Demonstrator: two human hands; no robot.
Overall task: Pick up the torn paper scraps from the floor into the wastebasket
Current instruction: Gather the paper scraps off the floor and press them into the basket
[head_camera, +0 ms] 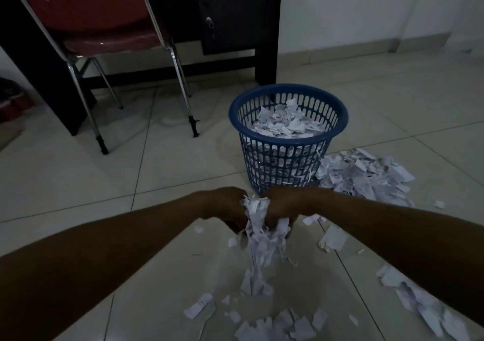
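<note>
Both hands met just in front of the basket (288, 121), pressed together around one bundle of scraps (258, 225). The left hand (227, 207) and the right hand (282, 207) each had fingers curled into the bundle, which was lifted off the floor (104, 170), with loose strips trailing down from it and a few pieces hanging below. The basket stood upright on the tiles, near the hands and slightly beyond them, and was already filled with paper close to its rim, so a good share of the work looked done. Much was left, though: a broad heap (366, 175) lay against the basket's right side, more pieces (275, 325) were strewn on the floor under the arms, and a further trail (419, 304) ran along under the right forearm. The held bundle had not yet reached the rim. By my judgement the task was perhaps half finished, and the basket's remaining room looked tight for everything on the tiles. A chair (91, 26) and a dark cabinet (230, 13) stood behind.
</note>
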